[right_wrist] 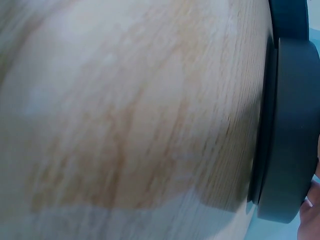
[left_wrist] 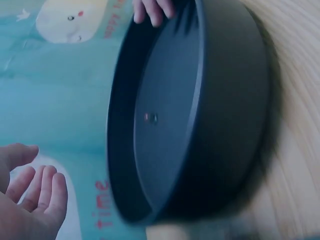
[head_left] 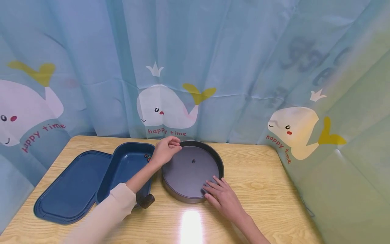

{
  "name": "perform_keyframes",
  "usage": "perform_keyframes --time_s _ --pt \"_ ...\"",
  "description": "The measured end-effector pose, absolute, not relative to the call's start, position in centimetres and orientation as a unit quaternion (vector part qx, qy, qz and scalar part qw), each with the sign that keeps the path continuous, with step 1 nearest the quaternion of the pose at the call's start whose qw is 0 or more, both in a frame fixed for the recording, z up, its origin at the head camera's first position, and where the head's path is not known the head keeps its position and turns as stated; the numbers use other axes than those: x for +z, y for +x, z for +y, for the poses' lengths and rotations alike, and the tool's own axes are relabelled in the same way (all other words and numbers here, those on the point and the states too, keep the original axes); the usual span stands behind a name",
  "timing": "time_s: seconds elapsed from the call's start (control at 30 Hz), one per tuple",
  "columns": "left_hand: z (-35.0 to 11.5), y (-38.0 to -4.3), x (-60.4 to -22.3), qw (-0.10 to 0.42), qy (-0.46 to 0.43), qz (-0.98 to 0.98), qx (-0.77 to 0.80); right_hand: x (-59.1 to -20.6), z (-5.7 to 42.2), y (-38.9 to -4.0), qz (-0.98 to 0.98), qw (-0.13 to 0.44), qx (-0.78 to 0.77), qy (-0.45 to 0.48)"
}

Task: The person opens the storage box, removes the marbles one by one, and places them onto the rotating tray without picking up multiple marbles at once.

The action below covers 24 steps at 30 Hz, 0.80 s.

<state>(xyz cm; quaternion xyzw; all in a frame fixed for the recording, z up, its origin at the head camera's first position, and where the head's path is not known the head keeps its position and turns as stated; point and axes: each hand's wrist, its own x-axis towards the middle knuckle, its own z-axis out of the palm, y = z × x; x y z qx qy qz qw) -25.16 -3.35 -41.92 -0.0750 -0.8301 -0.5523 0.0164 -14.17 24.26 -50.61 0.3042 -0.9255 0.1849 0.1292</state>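
Note:
A round dark grey pan (head_left: 189, 174) stands on the table, with a small dark bead-like bit (head_left: 193, 161) near the middle of its floor; a reddish speck beside it shows in the left wrist view. My left hand (head_left: 165, 150) hovers by the pan's far left rim, fingers loosely bent and nothing between them, as the left wrist view also shows. My right hand (head_left: 223, 198) rests at the near right rim, its fairly straight fingers reaching over the edge. In the right wrist view only part of those fingers (right_wrist: 312, 197) shows, beside the pan's wall.
Left of the pan sits an open blue box (head_left: 123, 166) with several small coloured bits (head_left: 148, 157) in its far right corner. Its blue lid (head_left: 70, 189) lies farther left. A dark curved piece (head_left: 147, 201) shows below my left forearm. Behind the table (head_left: 253, 176) hangs a whale-print curtain (head_left: 240, 67).

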Motion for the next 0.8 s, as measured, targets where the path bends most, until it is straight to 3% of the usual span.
perform_keyframes --time_s 0.43,0.6,0.8 --pt "-11.1 -25.8 -42.7 0.003 -0.044 -0.855 -0.516 -50.6 24.4 -14.0 -0.925 0.129 0.186 0.305" --pt "-12.4 -26.2 -43.6 -0.019 -0.014 -0.859 -0.511 -50.5 24.4 -14.0 -0.925 0.126 0.19 0.303" --pt "-13.3 -26.4 -45.2 -0.007 0.012 -0.864 -0.503 -50.5 24.4 -14.1 -0.927 0.12 0.192 0.3"
